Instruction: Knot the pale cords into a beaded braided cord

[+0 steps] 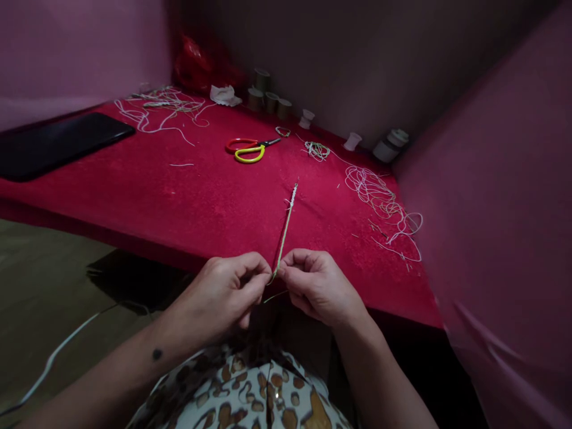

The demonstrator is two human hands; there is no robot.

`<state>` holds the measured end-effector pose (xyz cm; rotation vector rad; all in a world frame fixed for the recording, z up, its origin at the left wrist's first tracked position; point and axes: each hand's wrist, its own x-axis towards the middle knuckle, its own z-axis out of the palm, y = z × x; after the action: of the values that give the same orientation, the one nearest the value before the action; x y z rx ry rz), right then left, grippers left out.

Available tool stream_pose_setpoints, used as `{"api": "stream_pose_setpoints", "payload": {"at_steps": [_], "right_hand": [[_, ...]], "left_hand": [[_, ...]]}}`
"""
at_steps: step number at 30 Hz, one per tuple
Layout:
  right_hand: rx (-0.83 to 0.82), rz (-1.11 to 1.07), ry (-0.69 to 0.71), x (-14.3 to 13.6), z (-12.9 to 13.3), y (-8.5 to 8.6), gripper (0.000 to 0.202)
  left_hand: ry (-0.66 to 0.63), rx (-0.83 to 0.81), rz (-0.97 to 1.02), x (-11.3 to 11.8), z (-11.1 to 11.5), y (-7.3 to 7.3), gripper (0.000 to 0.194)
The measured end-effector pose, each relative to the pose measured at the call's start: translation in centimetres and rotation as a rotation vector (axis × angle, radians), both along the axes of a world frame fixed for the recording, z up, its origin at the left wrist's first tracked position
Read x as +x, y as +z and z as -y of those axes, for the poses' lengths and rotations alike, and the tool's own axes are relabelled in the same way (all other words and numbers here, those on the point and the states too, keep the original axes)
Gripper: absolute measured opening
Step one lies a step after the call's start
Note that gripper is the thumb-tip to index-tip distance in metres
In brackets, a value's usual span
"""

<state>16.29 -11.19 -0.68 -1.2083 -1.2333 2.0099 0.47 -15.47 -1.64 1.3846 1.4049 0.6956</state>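
Note:
A thin braided cord (285, 233), pale green with a white knotted section at its far end, stretches over the red cloth toward me. Its far tip lies by a small pin-like piece (297, 180). At the near end, my left hand (232, 286) pinches a fine strand of the cord between thumb and forefinger. Close beside it, my right hand (315, 283) pinches the cord's near end, fingers curled. A loose greenish thread end (274, 297) pokes out below the right hand. Both hands are just over the table's front edge.
Scissors (250, 150) with red and yellow handles lie beyond the cord. Tangled threads (370, 190) spread at right, more (165, 107) at back left. A black phone (67, 143) lies left. Several spools (270, 102) and a small bottle (391, 146) line the back.

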Motion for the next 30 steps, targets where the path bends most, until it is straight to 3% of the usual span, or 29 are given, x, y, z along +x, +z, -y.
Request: {"api": "stream_pose_setpoints", "payload": {"at_steps": [6, 8, 10, 14, 16, 30], "right_hand": [[-0.018, -0.004, 0.006, -0.08, 0.10, -0.11, 0.016], [-0.010, -0.004, 0.006, -0.11, 0.05, -0.05, 0.016], [0.003, 0.002, 0.007, -0.09, -0.01, 0.00, 0.016], [0.008, 0.017, 0.013, 0.01, -0.08, -0.02, 0.015], [0.004, 0.012, 0.008, 0.04, -0.08, -0.07, 0.015], [0.023, -0.003, 0.022, 0.12, -0.06, -0.14, 0.014]], "left_hand": [[0.040, 0.514, -0.364, 0.31, 0.17, -0.41, 0.022], [0.046, 0.601, -0.415, 0.30, 0.18, -0.34, 0.024], [0.069, 0.565, -0.397, 0.20, 0.15, -0.17, 0.022], [0.081, 0.256, -0.156, 0.05, 0.01, 0.18, 0.020], [0.059, 0.184, -0.078, 0.11, -0.07, 0.29, 0.022], [0.021, 0.440, -0.260, 0.46, -0.40, 0.12, 0.022]]}}
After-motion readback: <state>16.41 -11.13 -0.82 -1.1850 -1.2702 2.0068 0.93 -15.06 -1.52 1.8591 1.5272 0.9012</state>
